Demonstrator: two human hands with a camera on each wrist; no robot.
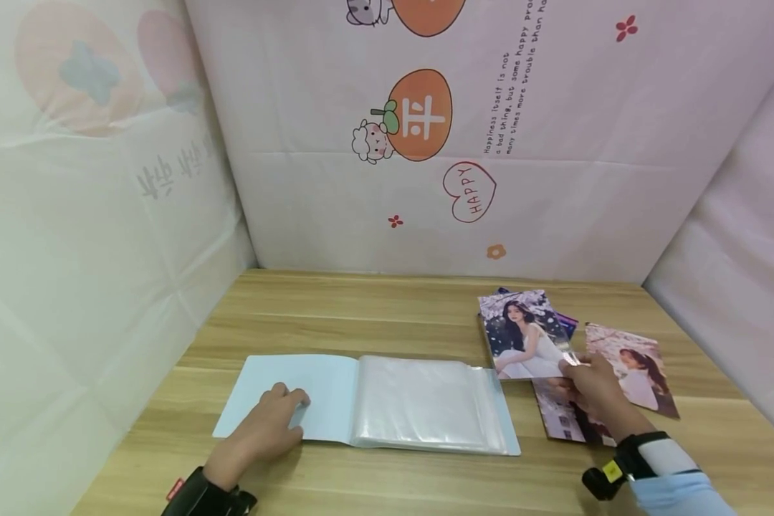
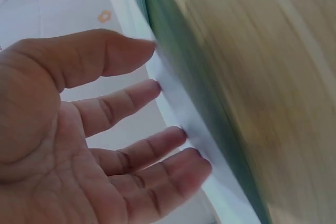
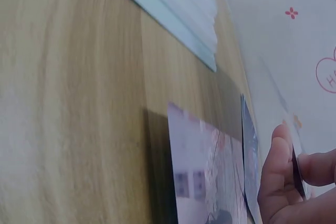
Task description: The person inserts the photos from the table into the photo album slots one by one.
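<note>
A photo album [image 1: 419,405] with clear plastic sleeves lies spread on the table, its pale blue inside cover [image 1: 316,387] to the left. My left hand [image 1: 267,423] rests its fingertips on that cover near the front edge, fingers relaxed, and holds nothing. Between thumb and fingers my right hand [image 1: 596,387] pinches a photo [image 1: 529,344] of a person in a white dress by its lower right corner. The photo is raised above other prints, right of the album. In the right wrist view the held photo [image 3: 298,166] shows edge-on.
Beneath the right hand lies a pinkish photo [image 1: 557,412], partly hidden. A dark blue-purple print [image 1: 567,325] peeks out behind the held photo. Farther right is another photo [image 1: 638,369]. White printed cloth [image 1: 309,201] walls off the back and sides of the wooden table [image 1: 361,308].
</note>
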